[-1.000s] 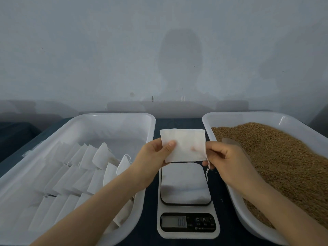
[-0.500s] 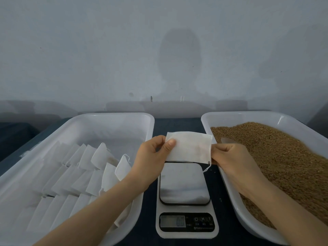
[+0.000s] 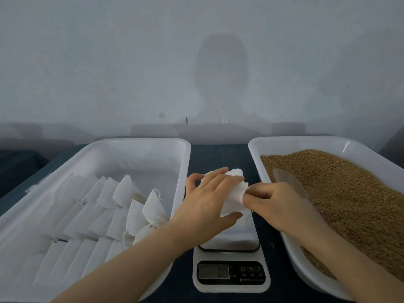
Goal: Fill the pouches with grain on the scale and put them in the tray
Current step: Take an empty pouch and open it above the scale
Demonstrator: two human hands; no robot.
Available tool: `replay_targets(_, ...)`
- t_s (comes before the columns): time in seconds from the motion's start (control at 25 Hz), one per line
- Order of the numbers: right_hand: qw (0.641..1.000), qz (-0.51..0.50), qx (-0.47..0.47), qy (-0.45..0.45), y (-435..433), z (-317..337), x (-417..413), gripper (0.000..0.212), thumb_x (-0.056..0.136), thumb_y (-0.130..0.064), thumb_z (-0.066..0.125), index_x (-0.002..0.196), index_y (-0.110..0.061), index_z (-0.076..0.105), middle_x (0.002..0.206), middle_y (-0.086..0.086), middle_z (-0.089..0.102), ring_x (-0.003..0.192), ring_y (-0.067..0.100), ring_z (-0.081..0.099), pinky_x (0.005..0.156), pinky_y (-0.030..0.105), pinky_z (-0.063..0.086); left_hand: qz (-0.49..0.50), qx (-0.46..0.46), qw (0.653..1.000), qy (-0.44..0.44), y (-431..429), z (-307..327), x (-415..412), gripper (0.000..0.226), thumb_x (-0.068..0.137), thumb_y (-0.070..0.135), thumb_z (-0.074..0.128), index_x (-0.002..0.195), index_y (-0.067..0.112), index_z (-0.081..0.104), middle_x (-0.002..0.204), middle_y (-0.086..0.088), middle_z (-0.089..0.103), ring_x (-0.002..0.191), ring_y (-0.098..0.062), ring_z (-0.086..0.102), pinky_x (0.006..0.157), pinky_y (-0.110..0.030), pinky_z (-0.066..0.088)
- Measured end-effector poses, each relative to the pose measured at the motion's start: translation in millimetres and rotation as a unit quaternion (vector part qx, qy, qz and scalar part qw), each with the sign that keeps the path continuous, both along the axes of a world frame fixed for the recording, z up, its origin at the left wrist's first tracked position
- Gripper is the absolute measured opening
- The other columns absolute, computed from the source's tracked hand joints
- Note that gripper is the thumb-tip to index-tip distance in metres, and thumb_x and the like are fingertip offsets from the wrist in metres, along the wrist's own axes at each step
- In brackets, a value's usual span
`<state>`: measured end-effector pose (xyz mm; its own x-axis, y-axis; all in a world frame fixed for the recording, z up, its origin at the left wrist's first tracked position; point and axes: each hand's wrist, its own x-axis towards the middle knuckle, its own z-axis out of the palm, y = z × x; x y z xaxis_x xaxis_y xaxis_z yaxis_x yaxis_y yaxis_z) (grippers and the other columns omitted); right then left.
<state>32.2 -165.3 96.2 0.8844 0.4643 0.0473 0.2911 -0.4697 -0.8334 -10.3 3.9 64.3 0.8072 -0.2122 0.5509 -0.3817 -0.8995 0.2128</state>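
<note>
Pouch (image 3: 234, 194) gripped by L hand (image 3: 207, 206), R hand (image 3: 278, 204) over scale (image 3: 231, 286); dark tabletop (image 3: 218, 155); grey wall (image 3: 109, 62).

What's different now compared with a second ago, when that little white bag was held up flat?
The pouch has come down toward the scale and is no longer flat: the left hand now wraps over it, thumb beneath, while the right hand seems to push fingers in at its edge. Both hands kept hold. The scale, the pouch tray, the grain and its scoop are as before.
</note>
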Motion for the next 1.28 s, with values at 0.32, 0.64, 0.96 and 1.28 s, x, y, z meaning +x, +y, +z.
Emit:
replay_targets(0.32,0.999,0.016,0.026,-0.039,1.5,-6.2,3.3,0.022,0.091,-0.039,0.053,0.089,-0.033,0.074,0.087,-0.012,0.072,0.085,0.002,0.064,0.072,0.025,0.054,0.027,-0.115,0.988,0.101,1.9,0.7,3.4,0.048,0.083,0.034,0.07,0.126,0.025,0.051,0.117,0.013,0.06,0.104,-0.005,0.055,0.09,-0.014,0.032)
replay_targets(0.64,0.969,-0.137,-0.094,-0.183,-19.9,-7.6,26.6,0.019,0.093,-0.031,0.054,0.108,-0.026,0.065,0.094,-0.013,0.064,0.076,-0.003,0.057,0.065,0.013,0.045,0.004,-0.219,0.939,0.266,9.9,4.8,6.1,0.057,0.085,0.031,0.067,0.136,0.035,0.042,0.132,0.015,0.049,0.112,-0.008,0.052,0.095,-0.022,0.046)
replay_targets(0.96,0.81,-0.168,-0.562,-0.017,-54.2,-19.9,64.5,0.021,0.095,-0.023,0.045,0.109,-0.015,0.059,0.088,0.001,0.058,0.084,0.019,0.059,0.081,0.033,0.051,-0.011,-0.207,0.933,0.293,11.1,1.6,9.2,0.049,0.084,0.036,0.067,0.125,0.046,0.041,0.121,0.024,0.045,0.105,-0.002,0.051,0.078,-0.008,0.042)
replay_targets(1.28,0.869,-0.173,-0.463,0.02,-75.2,-11.8,79.8,0.042,0.09,-0.047,0.051,0.1,-0.007,0.057,0.074,0.004,0.059,0.064,0.016,0.06,0.053,0.024,0.046,-0.01,-0.201,0.93,0.309,10.8,3.5,7.7,0.051,0.084,0.038,0.067,0.131,0.039,0.045,0.124,0.019,0.047,0.108,-0.005,0.05,0.079,-0.008,0.039)
